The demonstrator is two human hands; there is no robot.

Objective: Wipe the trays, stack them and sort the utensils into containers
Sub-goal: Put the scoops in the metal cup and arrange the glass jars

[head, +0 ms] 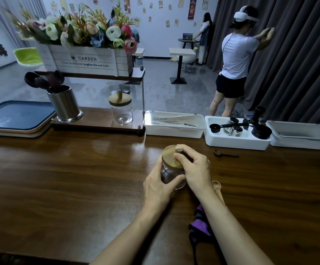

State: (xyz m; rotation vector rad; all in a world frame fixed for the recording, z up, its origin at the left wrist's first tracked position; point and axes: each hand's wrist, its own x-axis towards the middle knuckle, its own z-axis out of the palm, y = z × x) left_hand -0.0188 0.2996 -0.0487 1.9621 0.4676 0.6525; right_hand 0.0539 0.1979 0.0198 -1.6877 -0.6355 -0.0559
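Utensil sorting in hand: left hand (158, 186) gripped clear glass jar (167, 174); right hand (196, 169) pinched its round wooden lid (169, 155). Next probably called for lifting lid straight off.

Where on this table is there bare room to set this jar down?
The broad bare stretch of table left of the jar, in front of the stacked trays and shelf base, is free. Right of it is crowded: pale spoon, dark spoon, purple cloth, with bins along the back.
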